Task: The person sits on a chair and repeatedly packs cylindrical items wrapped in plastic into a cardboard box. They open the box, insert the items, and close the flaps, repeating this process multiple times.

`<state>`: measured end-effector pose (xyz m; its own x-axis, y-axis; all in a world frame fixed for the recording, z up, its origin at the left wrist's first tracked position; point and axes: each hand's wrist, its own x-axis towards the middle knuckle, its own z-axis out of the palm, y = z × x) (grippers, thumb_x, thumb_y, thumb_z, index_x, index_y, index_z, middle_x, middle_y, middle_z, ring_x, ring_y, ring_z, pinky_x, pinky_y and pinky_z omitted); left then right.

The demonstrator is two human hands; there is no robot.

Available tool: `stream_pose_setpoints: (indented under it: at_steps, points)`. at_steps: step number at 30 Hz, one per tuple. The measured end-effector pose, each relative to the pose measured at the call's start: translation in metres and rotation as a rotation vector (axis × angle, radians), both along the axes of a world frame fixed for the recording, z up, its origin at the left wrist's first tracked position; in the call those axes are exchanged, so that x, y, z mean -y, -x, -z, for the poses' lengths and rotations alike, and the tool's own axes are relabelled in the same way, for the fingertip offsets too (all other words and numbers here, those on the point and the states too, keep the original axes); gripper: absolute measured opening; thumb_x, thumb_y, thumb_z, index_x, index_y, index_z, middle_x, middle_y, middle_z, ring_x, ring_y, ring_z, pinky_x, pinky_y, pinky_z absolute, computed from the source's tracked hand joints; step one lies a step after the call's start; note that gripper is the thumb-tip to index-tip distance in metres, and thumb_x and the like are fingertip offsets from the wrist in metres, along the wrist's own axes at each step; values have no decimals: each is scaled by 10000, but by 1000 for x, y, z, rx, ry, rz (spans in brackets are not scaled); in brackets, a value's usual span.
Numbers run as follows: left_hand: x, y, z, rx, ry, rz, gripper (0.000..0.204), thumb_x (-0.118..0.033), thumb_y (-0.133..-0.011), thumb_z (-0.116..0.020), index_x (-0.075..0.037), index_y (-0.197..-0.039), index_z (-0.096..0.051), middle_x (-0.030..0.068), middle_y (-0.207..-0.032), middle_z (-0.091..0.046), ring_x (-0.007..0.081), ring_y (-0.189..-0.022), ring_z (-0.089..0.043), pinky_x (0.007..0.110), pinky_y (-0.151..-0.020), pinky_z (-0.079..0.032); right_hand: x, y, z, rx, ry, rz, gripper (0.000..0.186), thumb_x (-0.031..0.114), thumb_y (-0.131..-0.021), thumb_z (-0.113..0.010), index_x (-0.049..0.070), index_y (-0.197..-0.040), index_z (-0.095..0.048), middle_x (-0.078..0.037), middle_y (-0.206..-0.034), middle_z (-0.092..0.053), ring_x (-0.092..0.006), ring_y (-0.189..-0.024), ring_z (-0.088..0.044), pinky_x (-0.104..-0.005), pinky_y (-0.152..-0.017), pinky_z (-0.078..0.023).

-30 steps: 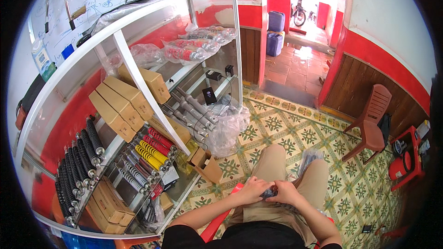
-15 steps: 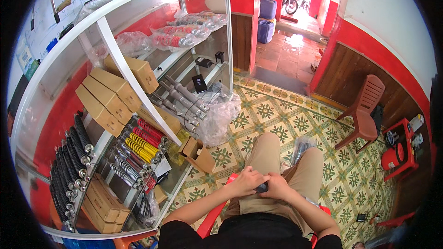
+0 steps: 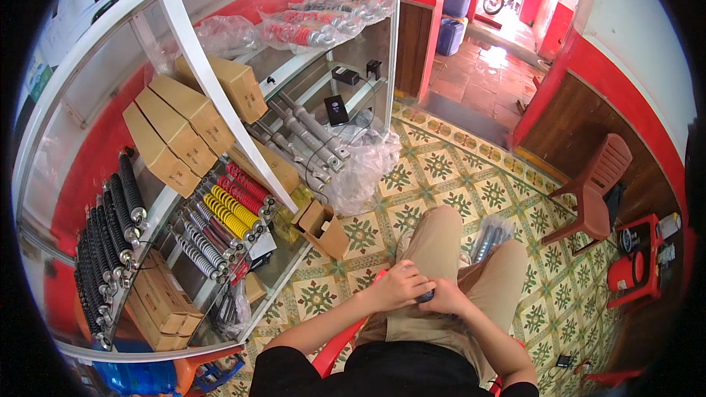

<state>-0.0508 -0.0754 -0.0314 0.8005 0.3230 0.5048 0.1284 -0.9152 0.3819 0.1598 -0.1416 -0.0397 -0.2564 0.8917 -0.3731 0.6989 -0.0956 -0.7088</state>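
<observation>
Over my lap, both hands close around a small dark rounded object (image 3: 425,296) whose kind I cannot make out. My left hand (image 3: 399,286) wraps it from the left with curled fingers. From the other side my right hand (image 3: 446,297) presses against it, and most of the object is hidden between the palms. Beyond my knees, a clear plastic bag (image 3: 491,238) with dark tube-like parts in it lies on the patterned tile floor, partly covered by my leg.
To my left stands a glass display cabinet (image 3: 184,37) holding black shock absorbers (image 3: 103,239), yellow springs (image 3: 229,213) and cardboard boxes (image 3: 173,136). An open carton (image 3: 323,228) sits by its corner. At right are a brown plastic chair (image 3: 594,184) and a red stool (image 3: 647,250).
The head view has shifted, so the cabinet, doorway and hands sit farther right in the picture. Both hands keep hold of the dark object, with only slight finger movement.
</observation>
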Motion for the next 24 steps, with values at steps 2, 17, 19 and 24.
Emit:
stream_pose_setpoints:
  at_steps: [2,17,19,24]
  points:
    - [-5,11,-1,37,125,-82,444,-258,-761,-784,-141,-1161,-631,44,-1010,-682,237,-962,-626,418,-930,-456,-4,3,-1,39,15,8,600,325,-631,-841,19,-1118,-669,-216,-1014,-711,-368,-960,-684,-432,-867,-535]
    - [-95,170,242,1144,1907,-1258,207,-287,-896,-665,-122,-898,-540,4,-853,-599,117,-656,-591,251,-582,-443,-26,-3,-5,-124,284,-10,588,236,-645,-848,-36,-1127,-648,-124,-940,-689,-202,-899,-639,-345,-859,-509]
    - [-110,179,249,1254,1983,-1337,293,-372,-885,-680,-130,-845,-518,24,-864,-593,125,-624,-577,247,-565,-438,-30,-6,-3,-171,321,-4,589,221,-654,-850,-37,-1142,-642,-94,-956,-678,-180,-911,-617,-332,-872,-499]
    - [-149,189,249,963,1703,-1536,409,-470,-867,-685,-92,-930,-544,97,-1006,-592,245,-855,-604,452,-844,-467,-37,-8,-7,-249,457,11,569,152,-684,-864,-23,-1174,-631,-11,-1003,-638,-132,-941,-569,-289,-885,-468]
